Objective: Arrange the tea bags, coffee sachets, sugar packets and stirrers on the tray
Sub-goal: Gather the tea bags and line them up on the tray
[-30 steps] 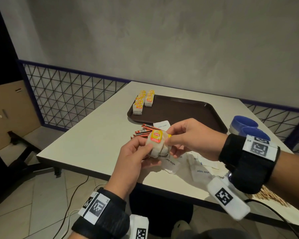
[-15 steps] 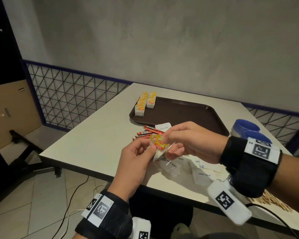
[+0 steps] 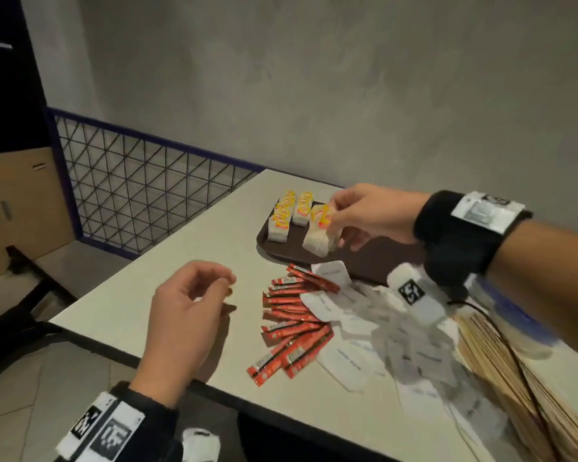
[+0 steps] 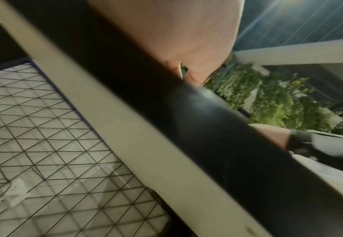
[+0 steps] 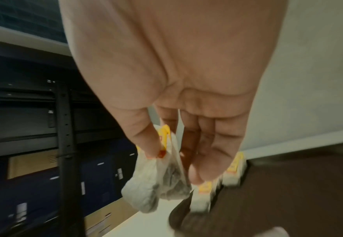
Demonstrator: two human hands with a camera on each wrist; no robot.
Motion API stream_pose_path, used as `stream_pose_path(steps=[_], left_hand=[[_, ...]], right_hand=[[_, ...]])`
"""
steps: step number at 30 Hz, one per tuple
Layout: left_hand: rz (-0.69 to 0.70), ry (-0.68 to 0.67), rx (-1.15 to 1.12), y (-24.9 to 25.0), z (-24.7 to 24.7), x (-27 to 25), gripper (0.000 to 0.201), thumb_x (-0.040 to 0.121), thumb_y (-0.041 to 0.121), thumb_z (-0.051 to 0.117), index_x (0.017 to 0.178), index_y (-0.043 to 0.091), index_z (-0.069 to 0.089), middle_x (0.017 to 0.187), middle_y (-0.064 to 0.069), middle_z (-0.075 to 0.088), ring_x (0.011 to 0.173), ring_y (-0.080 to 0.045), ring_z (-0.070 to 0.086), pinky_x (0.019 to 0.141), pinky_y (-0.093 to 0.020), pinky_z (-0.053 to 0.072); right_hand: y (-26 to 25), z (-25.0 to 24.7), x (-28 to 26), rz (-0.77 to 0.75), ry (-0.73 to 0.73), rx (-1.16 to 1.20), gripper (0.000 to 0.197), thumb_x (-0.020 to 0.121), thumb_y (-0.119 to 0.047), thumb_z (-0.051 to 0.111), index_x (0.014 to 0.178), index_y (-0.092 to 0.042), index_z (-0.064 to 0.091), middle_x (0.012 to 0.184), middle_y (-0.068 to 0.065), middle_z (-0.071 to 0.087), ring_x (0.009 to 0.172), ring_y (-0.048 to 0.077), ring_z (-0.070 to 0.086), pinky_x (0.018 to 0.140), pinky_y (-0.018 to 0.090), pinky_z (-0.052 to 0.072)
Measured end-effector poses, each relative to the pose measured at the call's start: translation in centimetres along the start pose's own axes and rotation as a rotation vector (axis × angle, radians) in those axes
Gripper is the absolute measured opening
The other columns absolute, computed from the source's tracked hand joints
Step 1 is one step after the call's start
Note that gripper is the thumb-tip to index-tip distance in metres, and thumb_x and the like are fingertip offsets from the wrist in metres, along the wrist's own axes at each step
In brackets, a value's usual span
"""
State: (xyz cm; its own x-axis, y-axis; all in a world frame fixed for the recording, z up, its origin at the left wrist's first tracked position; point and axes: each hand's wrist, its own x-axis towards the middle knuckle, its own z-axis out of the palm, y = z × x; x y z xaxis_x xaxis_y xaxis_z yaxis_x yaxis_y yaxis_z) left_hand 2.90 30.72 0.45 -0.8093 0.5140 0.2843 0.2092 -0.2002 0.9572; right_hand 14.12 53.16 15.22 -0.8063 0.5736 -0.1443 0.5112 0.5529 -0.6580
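My right hand (image 3: 335,225) pinches a small bunch of tea bags (image 3: 319,236) by their yellow tags, just above the left part of the brown tray (image 3: 384,261). In the right wrist view the thumb and fingers (image 5: 149,144) nip the tags while the bags (image 5: 162,181) hang below. Two rows of tea bags (image 3: 289,213) stand at the tray's left end. My left hand (image 3: 214,291) hovers over the table with loosely curled fingers and holds nothing. Red coffee sachets (image 3: 291,320), white sugar packets (image 3: 364,331) and wooden stirrers (image 3: 501,365) lie on the table.
The table's front edge (image 3: 214,388) runs just under my left wrist. A blurred blue container (image 3: 514,316) stands right of the tray. A wire mesh fence (image 3: 141,195) borders the table's left side, and a grey wall (image 3: 314,95) lies behind.
The tea bags were held between both hands near the front edge. My left hand has let go, and my right hand has carried them forward over the tray.
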Motion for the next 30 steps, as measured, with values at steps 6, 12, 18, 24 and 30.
stream_pose_path(steps=[6, 12, 18, 24, 30], left_hand=[[-0.038, 0.054, 0.040, -1.6, 0.1, 0.5, 0.037, 0.095, 0.001, 0.065, 0.076, 0.031, 0.074, 0.081, 0.005, 0.076, 0.080, -0.020, 0.072, 0.065, -0.031, 0.054], [-0.079, 0.093, 0.006, -2.0, 0.2, 1.1, 0.037, 0.087, -0.005, 0.072, 0.067, 0.026, 0.074, 0.070, -0.004, 0.074, 0.066, -0.021, 0.071, 0.065, -0.039, 0.057], [-0.114, 0.070, -0.128, -1.8, -0.2, 1.6, 0.033, 0.075, -0.016, 0.076, 0.056, 0.011, 0.071, 0.063, -0.016, 0.072, 0.049, -0.020, 0.065, 0.043, -0.018, 0.047], [-0.066, 0.064, -0.127, -2.0, 0.1, 1.6, 0.011, 0.056, 0.002, 0.069, 0.054, 0.012, 0.071, 0.062, -0.017, 0.071, 0.052, -0.026, 0.069, 0.045, -0.017, 0.050], [-0.040, 0.105, -0.097, -2.1, 0.3, 1.6, 0.014, 0.057, 0.009, 0.060, 0.055, 0.016, 0.071, 0.062, -0.013, 0.072, 0.052, -0.021, 0.068, 0.047, -0.017, 0.050]], right_hand=[[0.9, -0.7, 9.8, 0.115, -0.005, -0.100, 0.019, 0.091, 0.009, 0.061, 0.093, -0.007, 0.051, 0.090, 0.022, 0.069, 0.086, 0.035, 0.069, 0.091, 0.050, 0.060], [3.4, 0.8, 16.0, 0.228, -0.076, -0.133, 0.020, 0.092, 0.010, 0.060, 0.087, -0.007, 0.050, 0.101, 0.031, 0.071, 0.095, 0.042, 0.074, 0.092, 0.053, 0.059], [4.8, 1.0, 18.5, 0.276, -0.045, 0.000, 0.015, 0.094, 0.010, 0.057, 0.098, -0.002, 0.051, 0.102, 0.032, 0.069, 0.089, 0.042, 0.075, 0.080, 0.046, 0.063], [4.9, 1.1, 19.1, 0.277, 0.000, 0.030, 0.014, 0.091, 0.003, 0.066, 0.104, 0.002, 0.060, 0.088, 0.025, 0.073, 0.081, 0.034, 0.075, 0.070, 0.036, 0.064], [4.9, 1.7, 19.9, 0.338, 0.033, 0.011, 0.025, 0.086, -0.004, 0.074, 0.108, 0.004, 0.064, 0.107, 0.028, 0.070, 0.097, 0.037, 0.074, 0.078, 0.039, 0.064]])
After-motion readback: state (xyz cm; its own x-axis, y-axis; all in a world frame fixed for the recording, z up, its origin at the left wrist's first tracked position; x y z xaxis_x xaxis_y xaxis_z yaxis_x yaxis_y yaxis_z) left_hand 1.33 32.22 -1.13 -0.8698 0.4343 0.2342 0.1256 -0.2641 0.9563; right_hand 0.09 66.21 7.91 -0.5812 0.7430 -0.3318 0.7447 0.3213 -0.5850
